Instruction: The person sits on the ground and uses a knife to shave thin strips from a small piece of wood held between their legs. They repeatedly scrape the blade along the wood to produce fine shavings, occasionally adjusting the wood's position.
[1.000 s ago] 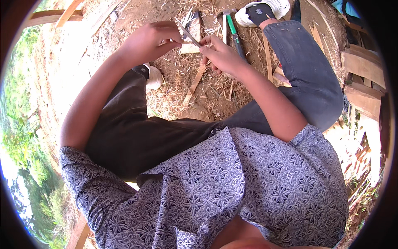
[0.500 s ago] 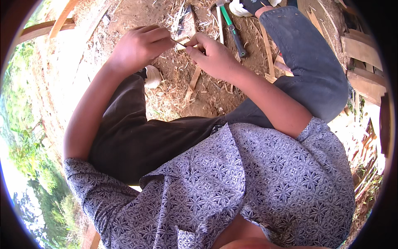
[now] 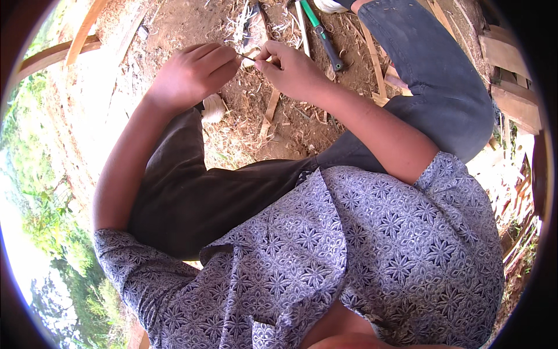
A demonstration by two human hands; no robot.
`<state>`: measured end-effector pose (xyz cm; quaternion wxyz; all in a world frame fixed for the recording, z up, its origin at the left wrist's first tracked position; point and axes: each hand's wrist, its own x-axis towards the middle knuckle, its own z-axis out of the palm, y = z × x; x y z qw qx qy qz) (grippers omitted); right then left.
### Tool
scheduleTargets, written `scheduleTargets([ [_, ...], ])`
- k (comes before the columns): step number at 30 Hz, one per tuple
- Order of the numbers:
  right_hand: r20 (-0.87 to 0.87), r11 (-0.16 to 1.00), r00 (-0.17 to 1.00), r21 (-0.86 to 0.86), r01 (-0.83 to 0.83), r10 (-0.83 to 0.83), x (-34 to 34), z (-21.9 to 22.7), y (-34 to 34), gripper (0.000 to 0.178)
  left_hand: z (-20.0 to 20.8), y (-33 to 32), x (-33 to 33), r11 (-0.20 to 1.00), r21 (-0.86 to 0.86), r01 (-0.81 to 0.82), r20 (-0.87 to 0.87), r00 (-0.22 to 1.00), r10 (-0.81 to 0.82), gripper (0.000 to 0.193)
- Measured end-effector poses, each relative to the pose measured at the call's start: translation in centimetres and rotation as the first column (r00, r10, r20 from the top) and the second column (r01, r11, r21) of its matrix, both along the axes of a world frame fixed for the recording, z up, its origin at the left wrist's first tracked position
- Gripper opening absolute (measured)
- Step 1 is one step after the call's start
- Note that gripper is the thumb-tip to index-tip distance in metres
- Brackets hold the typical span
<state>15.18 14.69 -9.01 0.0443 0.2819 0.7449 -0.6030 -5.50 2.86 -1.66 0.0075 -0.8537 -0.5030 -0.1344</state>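
Observation:
Between my hands runs a thin, dark stick-like piece (image 3: 247,57); its exact kind is too small to make out. My left hand (image 3: 196,74) is closed around one end, the fingers curled and hiding that part. My right hand (image 3: 292,71) pinches the other end between thumb and forefinger. Both hands are held up over the ground in front of my bent legs. Just beyond them lies a narrow, flat tool or board (image 3: 254,29) among pale shavings.
A hammer (image 3: 323,38) with a green and black handle lies beyond my right hand. Wood strips (image 3: 271,113) and shavings litter the dirt. My bent right leg (image 3: 421,64) borders the right, near stacked planks (image 3: 514,104). Curved wood (image 3: 55,55) stands at far left.
The hands still hold the thin piece and have shifted only slightly; my left hand is a bit lower in view. The background has moved slightly upward in the picture.

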Motion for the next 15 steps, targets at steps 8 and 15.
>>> scheduleTargets([
  [8, -0.049, 1.000, 0.999, 0.021, 0.022, -0.021, -0.7, -1.3, 0.3, 0.022, -1.1, 0.0, -1.0, 0.995, -0.043, -0.088, -0.017, 0.996, 0.088, 0.016],
  [15, 0.003, 0.999, 0.999, -0.031, 0.035, -0.035, -1.2, -2.8, 0.8, 0.023, -1.5, 1.4, -0.9, 0.989, -0.085, -0.124, 0.033, 0.991, 0.127, 0.017],
])
